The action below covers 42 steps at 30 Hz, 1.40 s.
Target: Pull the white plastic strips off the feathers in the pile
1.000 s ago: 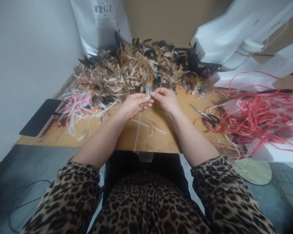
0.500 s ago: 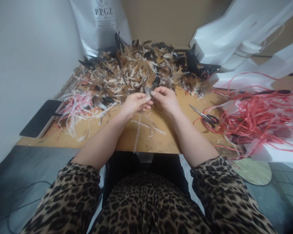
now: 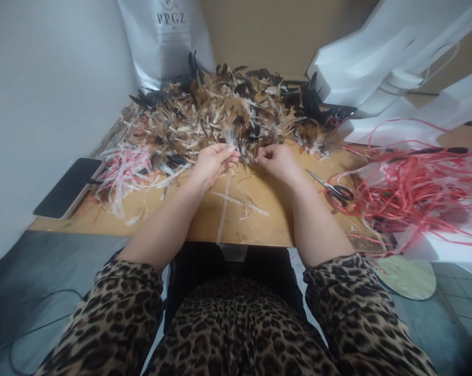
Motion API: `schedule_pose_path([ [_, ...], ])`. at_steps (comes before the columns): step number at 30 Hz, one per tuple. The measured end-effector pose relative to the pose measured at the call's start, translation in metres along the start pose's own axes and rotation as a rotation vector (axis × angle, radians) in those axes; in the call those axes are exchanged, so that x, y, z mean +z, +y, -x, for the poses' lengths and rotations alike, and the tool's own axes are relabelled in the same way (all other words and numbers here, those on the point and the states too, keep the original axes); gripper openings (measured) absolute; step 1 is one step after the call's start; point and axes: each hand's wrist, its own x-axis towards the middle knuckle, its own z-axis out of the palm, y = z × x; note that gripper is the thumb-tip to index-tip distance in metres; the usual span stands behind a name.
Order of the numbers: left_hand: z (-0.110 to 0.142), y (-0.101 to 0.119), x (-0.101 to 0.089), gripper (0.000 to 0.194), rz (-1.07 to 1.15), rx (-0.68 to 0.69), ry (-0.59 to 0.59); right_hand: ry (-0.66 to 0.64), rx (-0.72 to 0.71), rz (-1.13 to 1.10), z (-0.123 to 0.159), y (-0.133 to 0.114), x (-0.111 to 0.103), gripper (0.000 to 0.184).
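My left hand (image 3: 214, 163) pinches a small feather (image 3: 231, 137) between thumb and forefinger, its greyish, fluffy vane pointing away from me. To its right, a short gap apart, my right hand (image 3: 278, 163) has its fingertips pressed together at the near edge of the feather pile (image 3: 208, 112). Whatever those right fingertips hold, if anything, is too small to make out. Brown, white and black feathers make up the heap just beyond both hands.
Black-handled scissors (image 3: 338, 192) lie right of my hands, beside tangled red and clear strips (image 3: 424, 188). At left are a phone (image 3: 69, 188) and a bundle of pink and white strips (image 3: 124, 169). A silvery bag (image 3: 169, 47) stands behind the feathers. Thin strips (image 3: 223, 209) lie on the tabletop.
My hands have drawn apart: the right one moved to the right, the left one slightly left with the feather. Earlier their fingertips met at the feather.
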Motion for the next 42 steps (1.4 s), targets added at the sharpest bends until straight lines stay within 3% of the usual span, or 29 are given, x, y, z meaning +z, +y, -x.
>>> schedule_pose_path([
  [7, 0.002, 0.000, 0.000, 0.012, -0.012, -0.023, -0.023, -0.044, 0.070, 0.227, 0.003, -0.009, 0.017, 0.012],
  [11, 0.002, -0.001, 0.001, 0.014, -0.040, -0.022, -0.010, -0.002, 0.046, 0.234, 0.003, -0.008, 0.012, 0.015],
  [15, 0.002, -0.004, 0.002, 0.016, -0.149, 0.119, 0.030, 0.014, 0.017, 0.192, 0.003, -0.008, 0.005, 0.016],
  [19, 0.002, -0.007, 0.002, 0.015, -0.268, 0.284, 0.038, -0.020, 0.044, 0.212, 0.003, -0.008, 0.011, 0.013],
  [24, -0.001, -0.009, -0.001, 0.017, -0.273, 0.308, 0.016, -0.047, 0.056, 0.271, 0.004, -0.009, 0.016, 0.016],
  [35, 0.000, -0.002, -0.001, 0.014, -0.014, 0.022, 0.006, 0.106, -0.209, -0.002, 0.002, -0.002, -0.006, 0.009],
  [38, 0.000, -0.002, -0.001, 0.014, 0.015, -0.023, -0.006, 0.116, -0.140, -0.170, 0.002, -0.004, -0.008, 0.006],
  [42, -0.001, -0.002, -0.002, 0.011, 0.055, -0.059, -0.014, 0.108, 0.019, -0.567, 0.003, -0.008, -0.015, 0.013],
])
